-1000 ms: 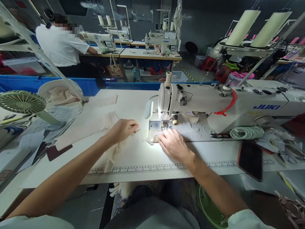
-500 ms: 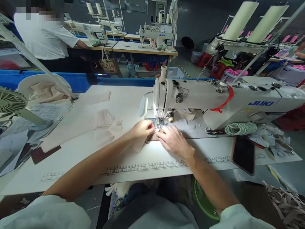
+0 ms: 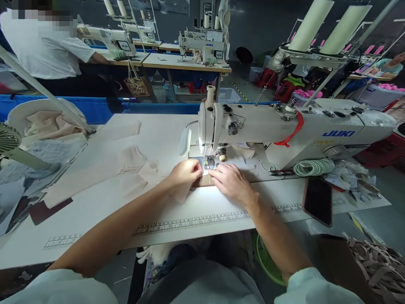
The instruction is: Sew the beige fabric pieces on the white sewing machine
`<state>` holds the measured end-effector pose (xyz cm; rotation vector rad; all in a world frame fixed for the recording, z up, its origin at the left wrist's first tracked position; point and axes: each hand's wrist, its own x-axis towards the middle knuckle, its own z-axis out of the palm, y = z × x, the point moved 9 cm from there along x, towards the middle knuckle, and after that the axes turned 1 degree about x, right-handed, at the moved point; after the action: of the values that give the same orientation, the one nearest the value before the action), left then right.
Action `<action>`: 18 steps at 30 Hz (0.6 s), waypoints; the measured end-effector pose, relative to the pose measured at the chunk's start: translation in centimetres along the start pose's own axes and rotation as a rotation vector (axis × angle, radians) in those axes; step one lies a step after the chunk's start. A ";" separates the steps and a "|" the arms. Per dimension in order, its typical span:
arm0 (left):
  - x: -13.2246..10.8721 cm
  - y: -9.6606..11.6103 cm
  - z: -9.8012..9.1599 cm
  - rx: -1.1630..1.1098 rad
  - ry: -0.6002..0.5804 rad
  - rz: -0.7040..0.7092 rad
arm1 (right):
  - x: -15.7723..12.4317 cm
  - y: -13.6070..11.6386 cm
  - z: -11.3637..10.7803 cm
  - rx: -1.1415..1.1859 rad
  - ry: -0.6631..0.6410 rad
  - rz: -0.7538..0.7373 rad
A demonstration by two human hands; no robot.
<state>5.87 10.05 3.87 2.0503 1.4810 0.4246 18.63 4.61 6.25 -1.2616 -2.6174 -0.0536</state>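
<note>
A white sewing machine [image 3: 253,126] stands on the table, its lit needle area just beyond my fingertips. My left hand [image 3: 187,172] is closed in a pinch on pale fabric [image 3: 182,192], which hangs toward the table below it. To the right, my right hand [image 3: 230,179] lies with bent fingers by the needle plate, its fingertips on the small piece at the presser foot. What lies beneath those fingertips is too small to make out. More pale fabric pieces [image 3: 134,158] lie flat to the left of my hands.
At the right are a phone [image 3: 317,200], a coil of pale green cord [image 3: 313,167] and scraps [image 3: 354,179]. A small fan [image 3: 30,158], papers and a fabric-filled bin [image 3: 47,120] stand left. A person in white [image 3: 47,46] sits beyond. Thread cones [image 3: 311,27] rise at back right.
The whole view has shifted slightly, so the machine and table appear further left. My hands stay by the needle, with the fingertips slightly further apart.
</note>
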 end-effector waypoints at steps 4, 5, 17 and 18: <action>0.1 0.0 0.0 0.061 -0.009 -0.037 | 0.0 -0.2 0.4 -0.027 -0.033 -0.013; 0.1 0.0 0.0 0.079 -0.015 -0.042 | 0.0 -0.3 0.5 -0.038 -0.039 -0.022; -5.5 5.4 1.9 0.586 0.261 0.652 | 0.5 -0.9 1.0 -0.102 -0.092 -0.059; -5.9 5.4 2.3 0.590 0.281 0.661 | 0.5 -0.9 0.9 -0.097 -0.087 -0.059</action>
<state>9.22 2.72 5.77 3.0705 1.1153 0.5965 17.48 4.54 5.54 -1.2432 -2.7569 -0.1410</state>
